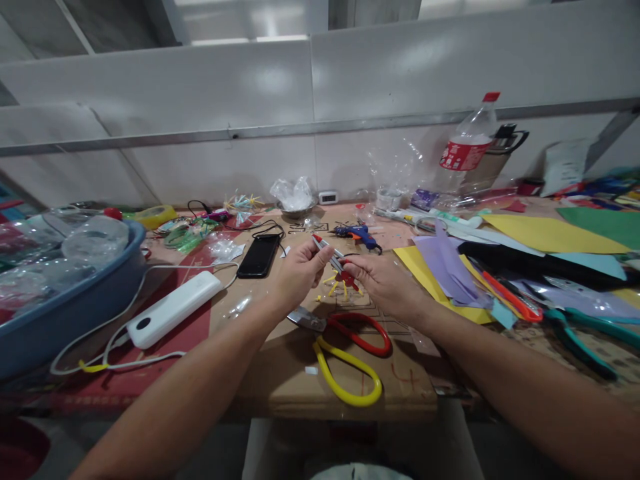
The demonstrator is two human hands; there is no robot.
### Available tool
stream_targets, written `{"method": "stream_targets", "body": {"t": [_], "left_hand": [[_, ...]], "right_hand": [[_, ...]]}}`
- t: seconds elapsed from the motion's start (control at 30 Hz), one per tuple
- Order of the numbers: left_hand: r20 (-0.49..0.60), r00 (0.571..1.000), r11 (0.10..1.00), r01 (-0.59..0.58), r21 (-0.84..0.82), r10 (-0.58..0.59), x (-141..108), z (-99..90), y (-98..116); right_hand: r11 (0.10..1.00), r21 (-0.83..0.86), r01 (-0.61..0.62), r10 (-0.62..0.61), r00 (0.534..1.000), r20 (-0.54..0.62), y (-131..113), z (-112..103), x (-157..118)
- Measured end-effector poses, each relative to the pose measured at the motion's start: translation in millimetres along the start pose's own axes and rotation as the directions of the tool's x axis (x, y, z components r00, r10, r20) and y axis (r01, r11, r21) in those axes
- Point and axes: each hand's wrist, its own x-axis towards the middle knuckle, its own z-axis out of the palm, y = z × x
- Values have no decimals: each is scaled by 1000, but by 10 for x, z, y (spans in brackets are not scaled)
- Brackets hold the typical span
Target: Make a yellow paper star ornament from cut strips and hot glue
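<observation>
My left hand (303, 270) is closed around a grey pen with a red tip (333, 255), held slanting over the cardboard. At the pen's lower end, my right hand (374, 275) pinches with thumb and fingers, beside a small red piece (351, 280) whose kind I cannot make out. Just below the hands lies a yellow spiky thing (336, 288) with thin arms. Scissors with one red and one yellow handle (350, 393) rest on the cardboard (280, 380) in front of me, their blades partly hidden by my left hand.
Left stand a blue basin (125, 287) of plastic bottles, a white power bank (175, 309) with cable and a black phone (260, 255). A blue glue gun (361, 235) lies behind the hands. Right are coloured sheets (555, 233), green-handled pliers (575, 340) and a large bottle (467, 147).
</observation>
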Motion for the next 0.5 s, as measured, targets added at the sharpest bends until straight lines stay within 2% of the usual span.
{"method": "stream_targets", "body": {"t": [0.27,0.5], "left_hand": [[28,1000,1000,1,-2,-1,0,2,-6],[36,999,998,-22,63,20,-12,40,-18]], "right_hand": [[1000,2,-12,12,1000,-13,-6,1,-3],[999,-25,-31,30,999,-36,-11,15,-15]]}}
